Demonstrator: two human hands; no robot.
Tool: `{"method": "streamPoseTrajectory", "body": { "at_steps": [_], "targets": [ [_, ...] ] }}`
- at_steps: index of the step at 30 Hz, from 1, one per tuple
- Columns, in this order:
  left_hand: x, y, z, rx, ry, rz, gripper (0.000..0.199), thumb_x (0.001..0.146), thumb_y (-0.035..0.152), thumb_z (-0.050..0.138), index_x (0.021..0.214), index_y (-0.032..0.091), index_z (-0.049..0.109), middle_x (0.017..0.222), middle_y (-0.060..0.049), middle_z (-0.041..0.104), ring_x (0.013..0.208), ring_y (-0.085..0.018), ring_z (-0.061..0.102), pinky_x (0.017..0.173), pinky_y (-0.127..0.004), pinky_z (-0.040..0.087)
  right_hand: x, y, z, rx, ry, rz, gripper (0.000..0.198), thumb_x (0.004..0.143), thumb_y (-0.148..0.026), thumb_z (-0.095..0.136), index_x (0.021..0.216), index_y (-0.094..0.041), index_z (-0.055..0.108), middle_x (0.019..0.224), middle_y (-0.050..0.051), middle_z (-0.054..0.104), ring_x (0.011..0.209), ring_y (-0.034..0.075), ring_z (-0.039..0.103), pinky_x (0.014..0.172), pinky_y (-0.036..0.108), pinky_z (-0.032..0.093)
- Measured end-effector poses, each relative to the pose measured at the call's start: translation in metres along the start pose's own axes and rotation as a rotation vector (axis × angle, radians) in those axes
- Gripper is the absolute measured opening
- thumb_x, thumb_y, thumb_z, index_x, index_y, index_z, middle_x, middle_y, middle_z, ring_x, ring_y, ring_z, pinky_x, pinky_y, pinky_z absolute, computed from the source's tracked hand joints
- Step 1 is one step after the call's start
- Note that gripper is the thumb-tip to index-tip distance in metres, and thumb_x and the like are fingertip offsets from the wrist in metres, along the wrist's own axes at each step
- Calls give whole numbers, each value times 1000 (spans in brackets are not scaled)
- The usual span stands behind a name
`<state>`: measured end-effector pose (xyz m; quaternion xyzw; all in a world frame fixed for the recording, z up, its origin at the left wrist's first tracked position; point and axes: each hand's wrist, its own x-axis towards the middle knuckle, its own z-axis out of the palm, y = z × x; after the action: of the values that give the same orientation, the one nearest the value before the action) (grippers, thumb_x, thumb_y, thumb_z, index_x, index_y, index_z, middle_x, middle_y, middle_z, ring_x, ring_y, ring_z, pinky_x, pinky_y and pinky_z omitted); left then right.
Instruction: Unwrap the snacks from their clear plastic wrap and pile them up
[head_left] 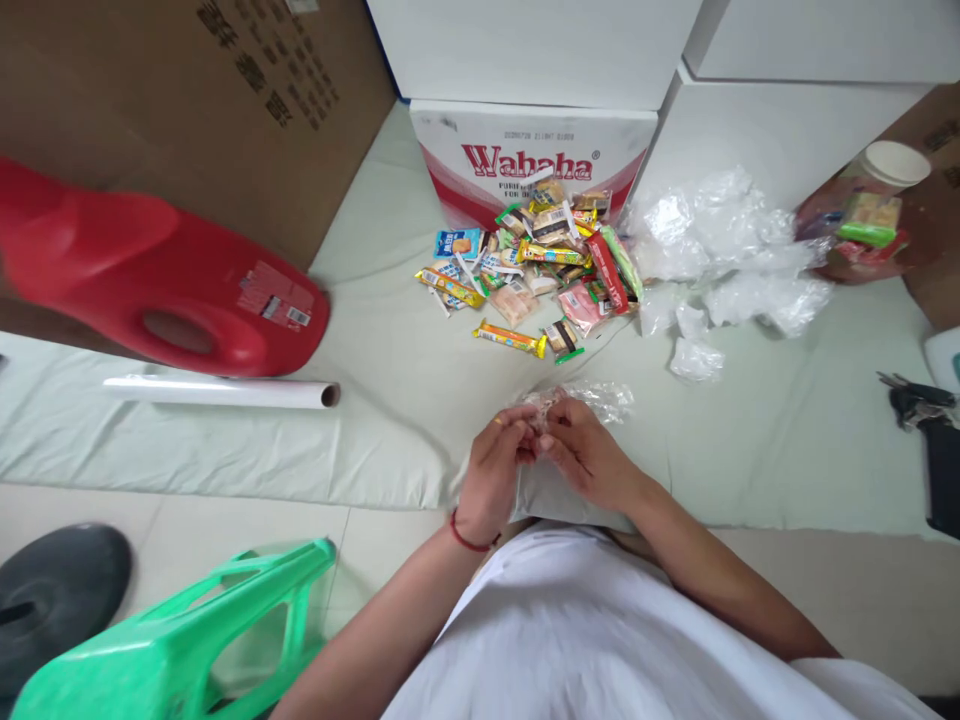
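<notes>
Close to the table's front edge, my left hand (499, 460) and my right hand (589, 450) meet with bent fingers around the edge of a clear plastic bag (611, 400). Both hands pinch the crinkled plastic, which spreads out beyond them to the right. Whether anything lies inside the bag is hidden by my fingers. Just past the hands lies a yellow-wrapped snack stick (510, 338), beside a small wrapped biscuit (562, 340). Behind these is a heap of wrapped snacks (551, 255), with a red packet (607, 272) on its right side.
Several crumpled clear bags (712, 240) lie right of the heap. A Wahaha carton (532, 150) stands behind it. To the left are a red jug (165, 270) and a white roll (225, 392). A jar (874, 205) stands far right. A green stool (180, 640) is on the floor.
</notes>
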<state>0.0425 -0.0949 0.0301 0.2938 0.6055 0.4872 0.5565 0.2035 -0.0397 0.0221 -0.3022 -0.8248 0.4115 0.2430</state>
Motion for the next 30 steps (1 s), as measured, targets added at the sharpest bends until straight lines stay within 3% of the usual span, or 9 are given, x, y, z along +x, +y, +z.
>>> {"method": "streamPoseTrajectory", "body": {
  "at_steps": [4,7,9,11,14,19,23,27,30],
  "targets": [
    [0,-17,3,630,-49,344,46,101,31,41,139,17,61,115,-14,65,102,-25,67,92,-39,55,-9,7,-12,215,-2,103,37,106,-47,51,127,-24,70,120,11,71,111,24,65,101,43,53],
    [0,-21,5,1014,-35,378,49,104,30,39,150,17,53,130,-17,64,103,-26,69,84,-36,55,-18,18,-35,264,287,366,33,101,-47,59,120,-25,74,100,6,76,87,20,67,81,34,55],
    [1,-22,8,1154,-15,362,49,105,31,40,151,19,51,132,-16,64,98,-25,71,77,-33,54,-23,26,-54,215,531,512,31,96,-46,63,110,-22,76,89,3,73,71,16,59,67,28,49],
    [3,-23,10,1217,0,348,48,106,31,39,152,20,51,129,-15,66,94,-25,71,72,-32,52,-29,34,-71,150,640,585,30,94,-45,64,106,-21,76,83,2,69,64,13,51,61,27,43],
    [4,-24,11,1226,24,360,48,107,32,39,152,20,51,127,-15,66,94,-25,71,70,-32,50,-41,44,-87,31,506,537,30,93,-37,62,114,-21,75,91,4,69,72,16,55,66,29,46],
    [3,-26,10,1236,47,454,48,109,35,36,150,18,55,119,-14,70,90,-22,71,66,-30,47,-58,52,-82,-201,174,281,62,84,-22,68,146,-29,60,140,10,62,126,29,54,106,49,47],
    [3,-28,10,1306,40,458,47,108,32,38,150,20,55,118,-13,71,85,-21,71,63,-30,45,-67,62,-79,-160,89,156,27,92,-19,59,106,-30,80,124,8,70,119,27,56,105,51,46],
    [3,-27,10,1386,-1,431,51,106,30,39,155,23,50,115,-12,72,79,-20,71,57,-30,41,-84,75,-98,-183,152,250,29,90,-18,53,70,-26,74,97,7,74,102,27,61,95,48,48],
    [3,-27,10,1403,-23,435,51,106,29,39,156,24,49,113,-11,72,81,-20,71,58,-28,43,-85,75,-104,-245,352,402,27,96,-30,51,87,-26,76,96,7,73,98,26,62,92,45,49]
  ]
}}
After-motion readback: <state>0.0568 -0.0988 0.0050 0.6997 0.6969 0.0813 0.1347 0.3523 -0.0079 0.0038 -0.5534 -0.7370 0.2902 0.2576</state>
